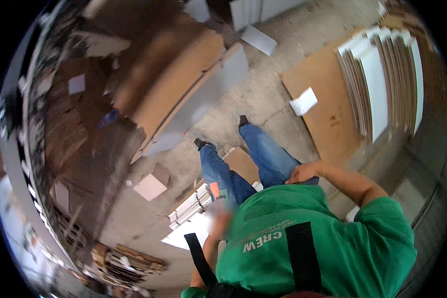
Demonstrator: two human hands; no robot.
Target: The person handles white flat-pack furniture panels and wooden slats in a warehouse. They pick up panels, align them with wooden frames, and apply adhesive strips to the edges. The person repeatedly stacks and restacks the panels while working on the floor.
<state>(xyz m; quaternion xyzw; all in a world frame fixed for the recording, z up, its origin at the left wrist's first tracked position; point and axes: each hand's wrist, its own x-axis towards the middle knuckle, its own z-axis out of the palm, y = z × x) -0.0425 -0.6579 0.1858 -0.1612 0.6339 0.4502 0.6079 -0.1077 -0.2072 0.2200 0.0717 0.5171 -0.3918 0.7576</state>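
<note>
My left hand [219,224] is in front of my left thigh, below the belly of my green shirt. A smeared patch covers its fingers. Just beyond them an orange and green object [214,189] sticks up, seemingly held by that hand; its kind is unclear. My right hand [303,172] lies against the hip of my blue jeans [268,154], at about the pocket. Its fingers are bent and close together, and whatever they may hold is hidden.
Ahead on the left stand large brown and grey panels [198,99]. At the right, white-faced cardboard sheets [375,94] stand on a brown sheet [323,109]. A small box [153,184] lies left of my feet. Strapped white stacks [191,203] are beside my left leg, and flattened cardboard [126,265] lies lower left.
</note>
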